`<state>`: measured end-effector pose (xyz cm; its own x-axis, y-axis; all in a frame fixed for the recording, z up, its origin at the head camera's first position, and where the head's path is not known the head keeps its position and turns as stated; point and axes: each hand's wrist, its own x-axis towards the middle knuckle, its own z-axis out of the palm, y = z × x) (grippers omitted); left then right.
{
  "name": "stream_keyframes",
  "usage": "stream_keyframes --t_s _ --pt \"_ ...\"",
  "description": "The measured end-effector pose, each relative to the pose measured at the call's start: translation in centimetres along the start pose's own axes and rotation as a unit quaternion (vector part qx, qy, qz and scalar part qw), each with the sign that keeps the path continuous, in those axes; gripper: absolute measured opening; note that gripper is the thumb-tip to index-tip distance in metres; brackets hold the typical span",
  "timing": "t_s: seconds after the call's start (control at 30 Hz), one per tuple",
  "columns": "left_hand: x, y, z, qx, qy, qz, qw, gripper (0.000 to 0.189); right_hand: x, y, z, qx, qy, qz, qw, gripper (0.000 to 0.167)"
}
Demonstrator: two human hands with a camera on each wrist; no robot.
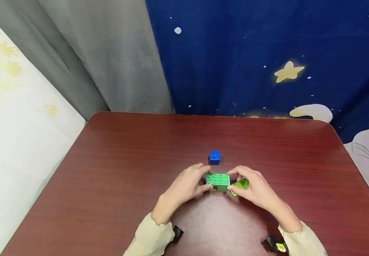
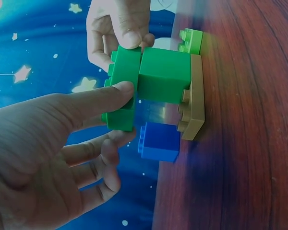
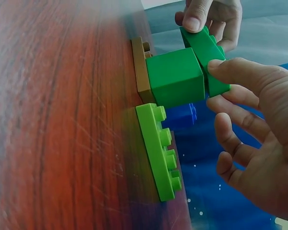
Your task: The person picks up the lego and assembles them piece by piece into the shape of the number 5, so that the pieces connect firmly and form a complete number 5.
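1. From my station I count three hangings past the hands: a blue star-and-cat curtain ahead, a grey curtain to its left, and a white flowered cloth off the left hand's side.
2. Below both hands I have one table, dark reddish wood grain, with a pale glare between the forearms.
3. I see two hands in cream sleeves. The left hand and the right hand pinch opposite ends of one brick, thumbs on its near side.
4. I count five building pieces. The largest is that long green brick, two rows of four studs, between the fingertips.
5. Beneath it, between the hands, stands one green block. I cannot tell whether the two are fully joined.
6. That block rests on one tan piece, largely hidden from my head view by the long brick.
7. One lime piece lies on the table under the right hand, which partly covers it.
8. One blue brick, four studs on top, sits just beyond both hands' fingertips.
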<state>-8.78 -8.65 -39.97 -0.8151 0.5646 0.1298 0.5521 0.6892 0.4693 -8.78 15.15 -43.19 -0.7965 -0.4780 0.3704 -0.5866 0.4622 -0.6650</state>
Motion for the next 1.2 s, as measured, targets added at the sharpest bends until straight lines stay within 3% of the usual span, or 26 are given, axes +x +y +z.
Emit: stream_keyframes --t_s 0.3,1.2 --pt "0.18 -0.13 0.04 0.001 -0.003 0.001 1.0000 0.035 0.09 -0.05 -0.14 -0.002 -0.007 0.001 1.0000 0.033" --pt "0.12 -0.12 0.12 -0.004 0.004 -0.004 1.0000 0.025 0.25 -0.09 -0.12 0.011 -0.016 0.000 0.9998 0.032"
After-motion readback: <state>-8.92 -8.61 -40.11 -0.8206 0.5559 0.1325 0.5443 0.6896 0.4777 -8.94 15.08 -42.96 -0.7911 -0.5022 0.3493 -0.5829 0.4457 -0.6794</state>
